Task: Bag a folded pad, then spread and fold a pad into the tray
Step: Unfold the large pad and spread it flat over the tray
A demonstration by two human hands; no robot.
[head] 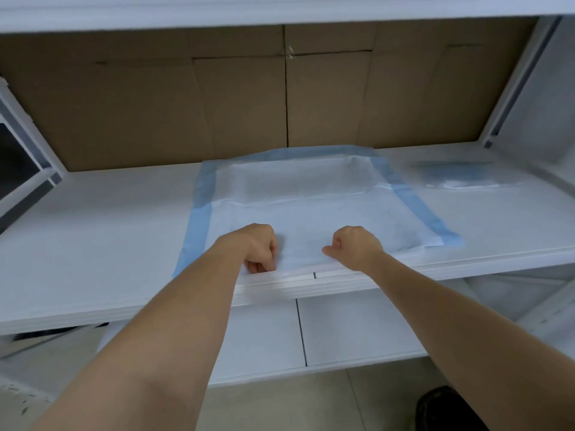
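Both hands pinch the near edge of the pad (298,213) at the shelf's (93,244) front lip: left hand (259,248) and right hand (354,247), fingers curled. The blue-bordered pad spreads away from them toward centre frame; a bagged pad (466,177) lies upper right.

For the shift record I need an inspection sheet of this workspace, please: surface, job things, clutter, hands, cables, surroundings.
Surface: white shelf, seam at front edge.
Job's things: pad with blue border spread flat, near edge at the shelf front; clear bag with a folded pad lies to its right, apart.
Clutter: nothing seen.
Hands: left hand and right hand each have a curled grip on the pad's near edge.
Cables: nothing seen.
Surroundings: cardboard backing; lower shelf; tiled floor.
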